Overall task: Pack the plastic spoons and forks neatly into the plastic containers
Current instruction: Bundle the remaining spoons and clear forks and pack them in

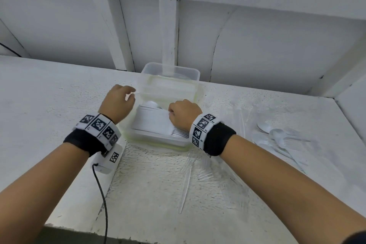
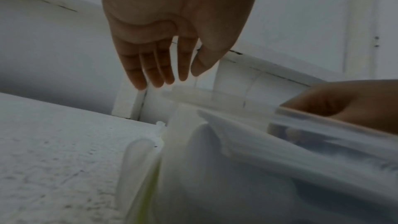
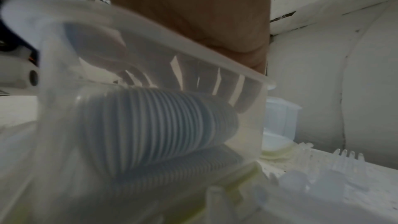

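A clear plastic container [image 1: 158, 140] stands mid-table, holding a tight row of white plastic spoons [image 1: 152, 121]. My right hand [image 1: 171, 114] reaches down into it. In the right wrist view its fingers [image 3: 193, 81] show through the container wall [image 3: 172, 40], spread and touching the top of the stacked spoons [image 3: 150, 125]. My left hand [image 1: 130, 94] hovers at the container's far left corner. Its fingers [image 2: 155, 74] are straight and hold nothing. Loose clear forks [image 1: 186, 180] lie in front of the container, and loose spoons [image 1: 277, 134] lie to the right.
A second, empty clear container [image 1: 190, 73] stands just behind the first, against the white panelled wall. A lid with a green seal [image 1: 174, 147] lies under the near container. A black cable [image 1: 103, 194] hangs over the table's front edge by my left forearm.
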`<state>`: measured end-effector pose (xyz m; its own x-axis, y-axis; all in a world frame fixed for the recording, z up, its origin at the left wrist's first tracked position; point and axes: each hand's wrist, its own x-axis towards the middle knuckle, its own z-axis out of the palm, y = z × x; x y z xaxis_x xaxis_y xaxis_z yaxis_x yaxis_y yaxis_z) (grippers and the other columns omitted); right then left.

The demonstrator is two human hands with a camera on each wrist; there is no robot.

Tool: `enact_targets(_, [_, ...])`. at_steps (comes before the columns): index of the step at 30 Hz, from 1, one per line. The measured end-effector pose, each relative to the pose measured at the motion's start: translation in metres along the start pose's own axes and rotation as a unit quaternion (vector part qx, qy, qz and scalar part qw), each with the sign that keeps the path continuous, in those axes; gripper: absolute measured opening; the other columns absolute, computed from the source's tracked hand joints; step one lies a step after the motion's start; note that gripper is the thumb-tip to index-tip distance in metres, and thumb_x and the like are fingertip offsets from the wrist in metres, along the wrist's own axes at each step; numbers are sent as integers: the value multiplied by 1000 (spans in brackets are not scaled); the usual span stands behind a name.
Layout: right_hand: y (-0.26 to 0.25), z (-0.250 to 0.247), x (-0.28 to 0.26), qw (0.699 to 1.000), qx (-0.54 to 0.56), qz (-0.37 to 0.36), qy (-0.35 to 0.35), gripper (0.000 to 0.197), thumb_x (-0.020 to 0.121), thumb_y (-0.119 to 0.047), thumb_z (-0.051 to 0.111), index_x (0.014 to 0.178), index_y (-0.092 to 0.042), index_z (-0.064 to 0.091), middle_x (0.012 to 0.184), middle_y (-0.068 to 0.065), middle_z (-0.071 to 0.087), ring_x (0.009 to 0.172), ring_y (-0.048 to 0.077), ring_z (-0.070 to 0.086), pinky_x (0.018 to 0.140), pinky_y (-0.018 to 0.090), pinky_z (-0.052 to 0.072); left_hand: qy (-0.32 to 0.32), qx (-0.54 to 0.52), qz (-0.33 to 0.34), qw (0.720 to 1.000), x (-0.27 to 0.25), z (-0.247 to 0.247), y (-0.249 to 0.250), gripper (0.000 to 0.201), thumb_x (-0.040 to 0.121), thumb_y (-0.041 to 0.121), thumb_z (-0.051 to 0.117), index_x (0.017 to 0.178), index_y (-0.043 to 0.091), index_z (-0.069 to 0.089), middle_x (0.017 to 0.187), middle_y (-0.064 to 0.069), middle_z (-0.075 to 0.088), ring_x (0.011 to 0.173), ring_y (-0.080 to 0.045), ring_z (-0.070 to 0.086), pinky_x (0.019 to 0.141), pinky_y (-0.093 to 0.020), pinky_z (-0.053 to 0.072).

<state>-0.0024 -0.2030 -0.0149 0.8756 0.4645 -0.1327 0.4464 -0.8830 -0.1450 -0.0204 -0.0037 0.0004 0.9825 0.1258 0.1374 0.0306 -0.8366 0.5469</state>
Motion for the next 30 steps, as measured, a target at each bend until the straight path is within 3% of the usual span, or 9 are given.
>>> enact_targets(3, [0,0,0,1000,3,-1,-9,32,98,-24,36,117,-11,58,118,8,57,110,27,50,88,37,42,-77,8,-79,994,8,0,-8,39,96,22,45,132,6,49,123,-16,57,114,-30,52,95,-36,38])
enact_targets(7, [1,-1,1,1000,8,3,-17,32,98,-23,35,117,-12,58,118,7,56,110,27,51,92,40,43,-112,-32,-100,988,12,4,-13,34,95,22,45,126,8,52,99,-13,68,90,-28,62,83,-37,50])
enact_targets(10, [3,-1,-1,1000,26,-1,-13,32,98,-22,36,120,-13,56,120,7,57,111,27,52,94,42,43,-111,-43,-104,987,12,4,-12,31,95,16,45,124,8,52,96,-13,68,79,-27,62,75,-34,50])
enact_targets(19, [4,-1,-4,999,-2,-25,-25,36,99,-23,33,121,-9,57,120,10,52,111,28,50,91,38,44,-119,-38,-113,986,11,0,-9,34,94,17,47,127,10,51,99,-12,67,81,-27,63,79,-37,51])
enact_targets(22, [6,-4,-5,999,-7,-33,-21,34,99,-19,32,111,-7,61,114,10,55,107,27,51,85,35,44,-118,-8,-110,987,9,-2,-6,34,95,19,46,127,9,51,104,-13,66,82,-24,58,79,-33,46])
enact_targets(26, [12,-10,-10,998,26,-48,-4,35,99,-17,32,107,-6,64,112,10,58,105,27,53,87,38,46,-102,47,-89,990,7,-9,5,34,96,20,45,127,9,52,116,-13,62,105,-29,54,89,-34,40])
enact_targets(30, [25,-26,-27,995,46,-62,56,36,99,-22,33,113,-10,64,113,9,60,105,26,54,87,41,47,-65,55,-43,995,0,-12,26,31,95,19,45,122,8,57,114,-12,63,107,-28,54,91,-34,39])
